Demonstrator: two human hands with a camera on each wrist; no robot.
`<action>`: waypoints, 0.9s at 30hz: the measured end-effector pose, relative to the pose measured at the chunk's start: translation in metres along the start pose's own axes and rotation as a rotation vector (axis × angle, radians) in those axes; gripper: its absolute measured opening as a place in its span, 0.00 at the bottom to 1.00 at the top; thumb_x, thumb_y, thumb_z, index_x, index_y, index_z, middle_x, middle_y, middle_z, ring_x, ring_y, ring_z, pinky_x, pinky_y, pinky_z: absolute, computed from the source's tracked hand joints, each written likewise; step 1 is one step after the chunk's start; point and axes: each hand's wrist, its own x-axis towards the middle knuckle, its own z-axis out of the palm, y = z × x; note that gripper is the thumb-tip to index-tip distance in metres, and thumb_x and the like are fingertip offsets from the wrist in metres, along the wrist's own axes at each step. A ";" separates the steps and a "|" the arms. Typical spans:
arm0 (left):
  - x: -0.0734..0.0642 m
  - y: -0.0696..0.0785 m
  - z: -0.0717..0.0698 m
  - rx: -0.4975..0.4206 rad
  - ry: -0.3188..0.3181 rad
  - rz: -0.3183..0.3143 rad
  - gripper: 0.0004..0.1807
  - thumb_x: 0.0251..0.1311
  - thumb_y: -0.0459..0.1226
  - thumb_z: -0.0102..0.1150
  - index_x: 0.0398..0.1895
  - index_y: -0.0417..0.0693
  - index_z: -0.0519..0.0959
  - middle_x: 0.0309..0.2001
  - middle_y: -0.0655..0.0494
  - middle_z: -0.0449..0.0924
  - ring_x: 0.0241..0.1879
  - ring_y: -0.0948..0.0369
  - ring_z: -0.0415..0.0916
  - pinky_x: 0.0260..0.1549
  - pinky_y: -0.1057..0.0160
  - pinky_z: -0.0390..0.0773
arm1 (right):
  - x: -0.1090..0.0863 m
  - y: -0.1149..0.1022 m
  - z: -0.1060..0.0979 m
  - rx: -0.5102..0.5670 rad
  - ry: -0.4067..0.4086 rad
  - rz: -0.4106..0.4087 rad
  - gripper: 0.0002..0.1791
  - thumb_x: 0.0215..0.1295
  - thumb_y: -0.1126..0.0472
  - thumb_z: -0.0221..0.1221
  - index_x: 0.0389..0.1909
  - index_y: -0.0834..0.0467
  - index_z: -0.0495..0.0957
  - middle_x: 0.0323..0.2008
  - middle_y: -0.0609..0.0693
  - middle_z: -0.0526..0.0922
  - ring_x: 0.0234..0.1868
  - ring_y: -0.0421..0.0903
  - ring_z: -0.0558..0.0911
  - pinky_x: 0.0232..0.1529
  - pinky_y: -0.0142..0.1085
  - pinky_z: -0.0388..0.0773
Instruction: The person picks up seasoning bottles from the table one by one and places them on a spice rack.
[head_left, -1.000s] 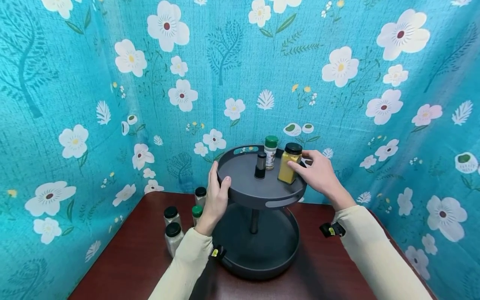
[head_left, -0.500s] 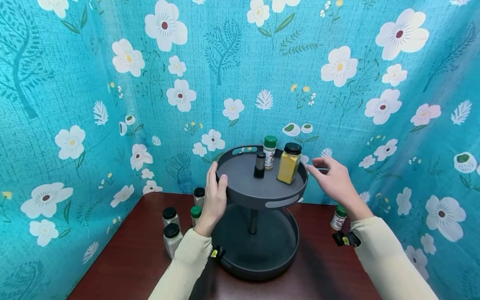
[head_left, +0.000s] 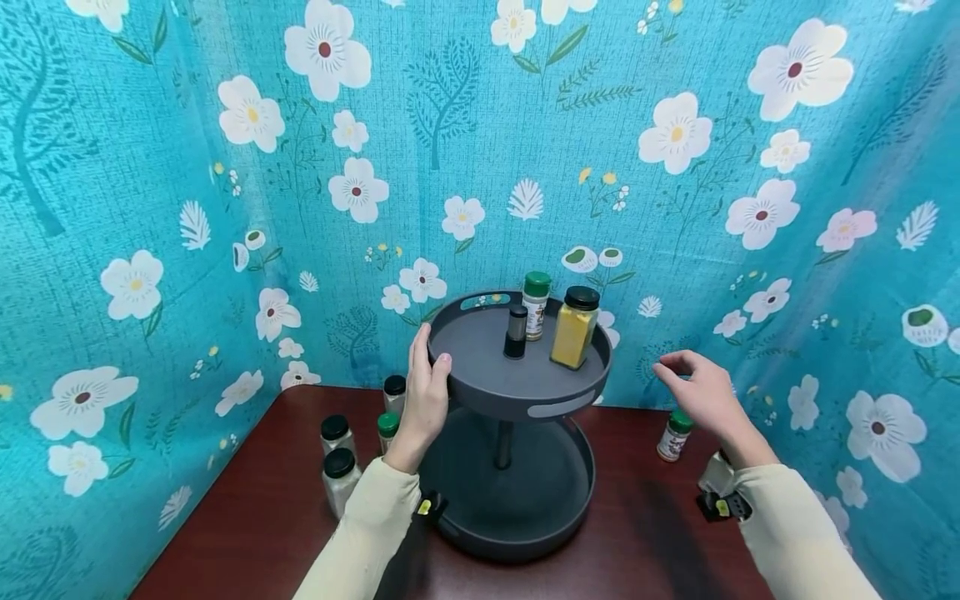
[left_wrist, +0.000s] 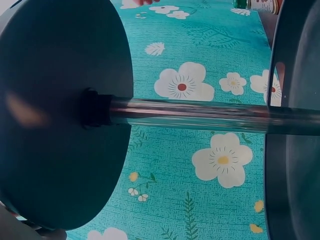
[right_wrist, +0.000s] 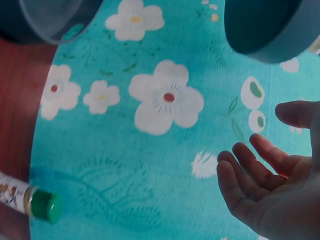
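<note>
My left hand (head_left: 427, 396) rests against the left outer side of the upper tray (head_left: 487, 392) of a dark grey two-tier turntable, fingers fairly straight. On that tray stand a yellow spice jar with a black cap (head_left: 574, 329), a green-capped shaker (head_left: 535, 308) and a small black-and-clear grinder-like bottle (head_left: 516, 333). The lower tray (head_left: 517, 533) bears nothing visible. Right of the turntable my right hand (head_left: 705, 396) hovers with loosely bent fingers, holding nothing; the right wrist view shows its fingers (right_wrist: 265, 160) apart from the thumb.
Left of the turntable are several jars, including two black-capped jars (head_left: 341, 479) and a green-capped one (head_left: 388, 427). Another green-capped shaker (head_left: 674, 437) and a jar (head_left: 717, 473) partly behind my right wrist stand at right. A flowered turquoise cloth (head_left: 480, 167) hangs behind the table.
My right hand has let go of the yellow spice jar and moved right and down, uncovering the shaker and jar at right. The left hand stays at the upper tray.
</note>
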 end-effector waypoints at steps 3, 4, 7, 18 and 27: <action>-0.001 0.000 0.000 -0.006 -0.006 -0.003 0.32 0.71 0.43 0.35 0.75 0.47 0.43 0.74 0.49 0.40 0.72 0.54 0.40 0.65 0.45 0.46 | -0.004 0.011 -0.003 -0.013 -0.001 0.021 0.34 0.69 0.38 0.44 0.57 0.65 0.70 0.53 0.67 0.73 0.52 0.63 0.71 0.44 0.56 0.72; -0.001 0.001 0.000 -0.005 -0.008 -0.004 0.32 0.71 0.43 0.35 0.75 0.47 0.43 0.74 0.50 0.40 0.72 0.54 0.39 0.66 0.45 0.45 | -0.006 0.014 -0.004 -0.018 -0.001 0.029 0.35 0.69 0.38 0.44 0.57 0.66 0.70 0.53 0.67 0.73 0.52 0.64 0.71 0.44 0.56 0.72; -0.001 0.002 0.001 -0.006 -0.013 -0.008 0.32 0.71 0.42 0.36 0.75 0.47 0.42 0.74 0.50 0.39 0.72 0.54 0.38 0.66 0.46 0.44 | -0.011 0.025 -0.006 -0.032 -0.002 0.053 0.36 0.69 0.38 0.43 0.58 0.67 0.69 0.54 0.69 0.71 0.51 0.65 0.71 0.44 0.57 0.71; -0.002 0.003 0.006 0.001 0.004 0.007 0.33 0.68 0.38 0.37 0.74 0.43 0.43 0.74 0.48 0.39 0.71 0.50 0.40 0.64 0.40 0.47 | -0.028 0.072 -0.010 -0.044 0.000 0.152 0.37 0.69 0.38 0.42 0.58 0.68 0.68 0.54 0.71 0.70 0.50 0.65 0.71 0.39 0.54 0.73; -0.004 0.007 0.006 0.017 -0.004 0.002 0.34 0.68 0.41 0.37 0.74 0.45 0.44 0.74 0.53 0.36 0.72 0.55 0.37 0.65 0.44 0.46 | -0.035 0.098 -0.008 -0.069 0.066 0.211 0.36 0.70 0.40 0.43 0.59 0.70 0.67 0.52 0.72 0.70 0.50 0.67 0.69 0.38 0.56 0.72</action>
